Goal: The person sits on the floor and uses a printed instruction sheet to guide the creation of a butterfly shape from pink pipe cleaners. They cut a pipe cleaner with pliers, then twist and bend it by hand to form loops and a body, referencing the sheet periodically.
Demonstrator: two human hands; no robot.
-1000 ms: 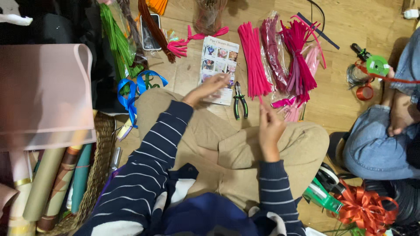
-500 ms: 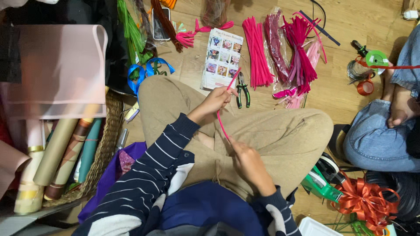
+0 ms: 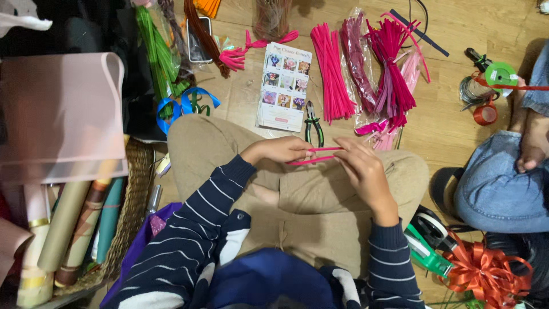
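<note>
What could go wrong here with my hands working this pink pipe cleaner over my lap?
The pink pipe cleaner is pinched between the left hand and right hand; its wire ends could prick a finger. The pliers lie just past the knees, where a shifting leg might press on them.

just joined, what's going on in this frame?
A person sits cross-legged on a wooden floor, holding a pink pipe cleaner between both hands over the lap. The left hand pinches one end, the right hand the other, and the strand looks doubled over. Just beyond lie pliers, an instruction card with flower photos and bundles of pink pipe cleaners. A basket of paper rolls stands at the person's left; another person in jeans sits to the right.
</note>
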